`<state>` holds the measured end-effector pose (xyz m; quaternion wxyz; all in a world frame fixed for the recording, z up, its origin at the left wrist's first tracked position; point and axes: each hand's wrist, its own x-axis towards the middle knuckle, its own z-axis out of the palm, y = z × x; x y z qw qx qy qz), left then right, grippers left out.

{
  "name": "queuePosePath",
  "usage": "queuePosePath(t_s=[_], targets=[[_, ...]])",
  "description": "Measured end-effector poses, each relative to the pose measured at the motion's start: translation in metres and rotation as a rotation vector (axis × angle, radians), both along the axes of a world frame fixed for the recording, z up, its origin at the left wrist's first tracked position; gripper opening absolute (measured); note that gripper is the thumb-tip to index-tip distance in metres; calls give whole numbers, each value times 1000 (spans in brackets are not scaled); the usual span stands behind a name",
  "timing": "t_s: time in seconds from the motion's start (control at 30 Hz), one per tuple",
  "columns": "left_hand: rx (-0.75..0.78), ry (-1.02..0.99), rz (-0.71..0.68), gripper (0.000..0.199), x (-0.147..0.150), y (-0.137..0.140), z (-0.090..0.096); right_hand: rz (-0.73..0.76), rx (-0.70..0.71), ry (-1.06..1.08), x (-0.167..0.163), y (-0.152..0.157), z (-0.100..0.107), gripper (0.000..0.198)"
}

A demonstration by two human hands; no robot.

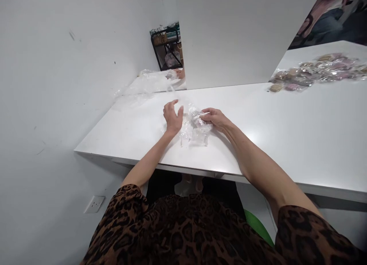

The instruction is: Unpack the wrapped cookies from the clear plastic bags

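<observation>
Crumpled clear plastic wrap (187, 131) lies on the white table (129, 139) between my two hands. My right hand (216, 119) pinches a small bundle in shiny clear plastic (199, 119) at its right side; what is inside the bundle is hard to make out. On the left, my left hand (173, 118) is raised beside the wrap. Its thumb and fingers are apart, with nothing seen between them.
More loose clear plastic (137, 91) lies at the table's back left, against the wall. A white panel (235, 39) stands along the back edge. Several small wrapped pink and tan items (292, 86) are heaped at the back right. Behind, there is a black shelf (166, 45).
</observation>
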<state>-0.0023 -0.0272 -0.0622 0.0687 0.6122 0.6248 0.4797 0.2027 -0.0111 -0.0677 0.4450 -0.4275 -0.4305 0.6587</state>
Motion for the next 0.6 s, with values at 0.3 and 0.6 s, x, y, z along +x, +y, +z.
queuePosePath(t_s=[0.3, 0.6], targets=[[14, 630, -258, 48, 22, -33, -2, -126, -123, 141, 8, 1, 12, 24], [-254, 557, -466, 24, 23, -5, 50, 94, 15, 225, 14, -3, 14, 32]])
